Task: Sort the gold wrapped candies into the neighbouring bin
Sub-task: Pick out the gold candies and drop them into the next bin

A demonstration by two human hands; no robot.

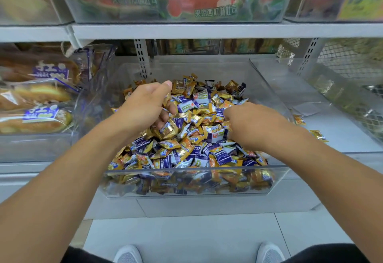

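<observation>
Both hands dig into the mixed candy bin (186,181), the left hand (145,105) with fingers curled round gold candies (167,131), the right hand (248,125) with hidden fingertips, its hold unclear, apparently gathering for the neighbouring bin (331,138) at three o'clock.

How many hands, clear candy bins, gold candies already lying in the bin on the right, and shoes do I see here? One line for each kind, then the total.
Hands: 2, the left hand and the right hand
Clear candy bins: 2, the full bin and the neighbouring bin
Gold candies in the neighbouring bin: 2
Shoes: 2
Total: 8
</observation>
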